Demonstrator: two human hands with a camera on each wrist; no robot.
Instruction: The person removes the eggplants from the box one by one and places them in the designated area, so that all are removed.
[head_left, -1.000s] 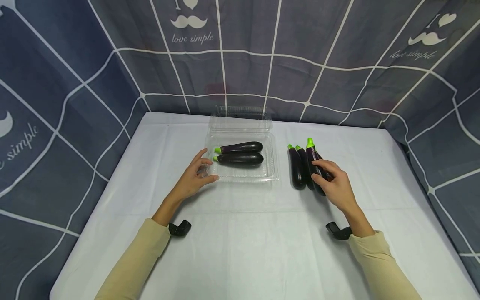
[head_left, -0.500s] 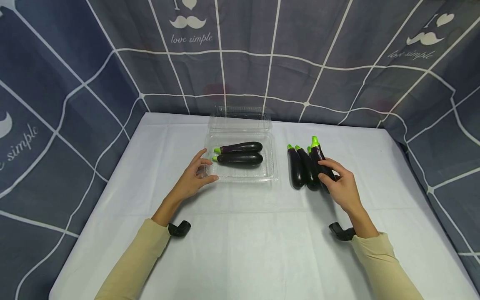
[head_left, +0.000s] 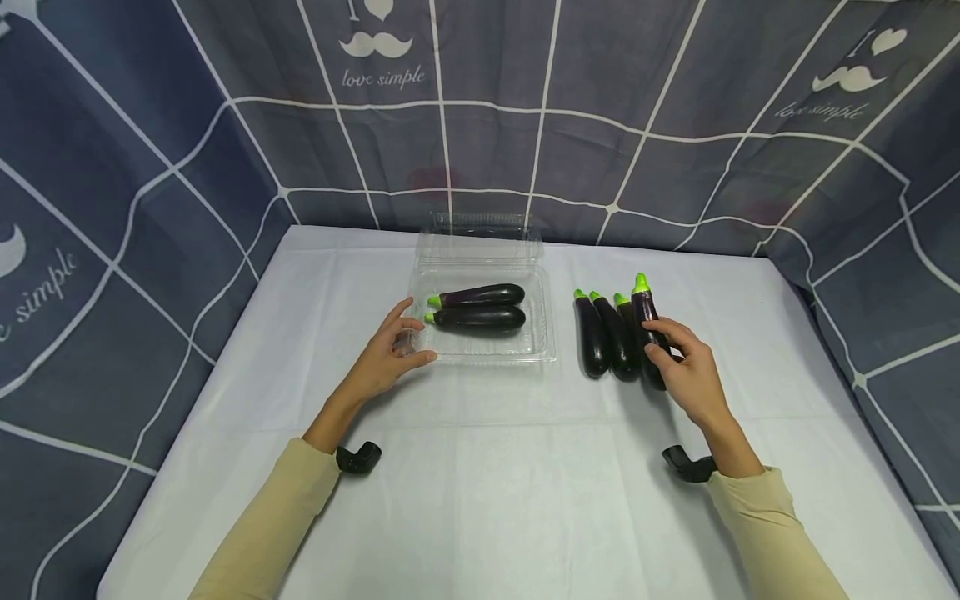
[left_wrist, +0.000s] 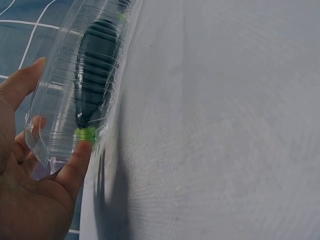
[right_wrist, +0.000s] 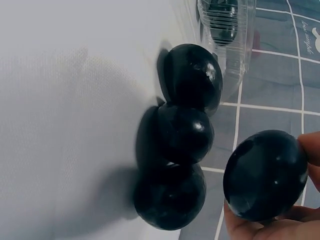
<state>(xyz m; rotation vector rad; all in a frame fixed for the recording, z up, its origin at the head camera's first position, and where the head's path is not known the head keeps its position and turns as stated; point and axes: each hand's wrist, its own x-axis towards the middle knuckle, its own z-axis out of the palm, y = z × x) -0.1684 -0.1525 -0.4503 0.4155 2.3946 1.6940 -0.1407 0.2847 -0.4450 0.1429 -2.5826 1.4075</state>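
A clear plastic clamshell container stands with its lid raised at the back. Inside lie two dark eggplants, green stem ends pointing left. My left hand holds the container's left end, thumb at the front corner and fingers round the side, as the left wrist view also shows. On the right, my right hand grips an eggplant between thumb and fingers. In the right wrist view this held eggplant hangs apart from three eggplants lying side by side on the cloth.
A white cloth covers the table. Behind and at both sides hangs a grey curtain with white lines. A black wrist mount sits at each wrist.
My right hand has shifted slightly right with the gripped eggplant, drawing it off the row, so a third eggplant beneath shows more. The left hand and container stay put.
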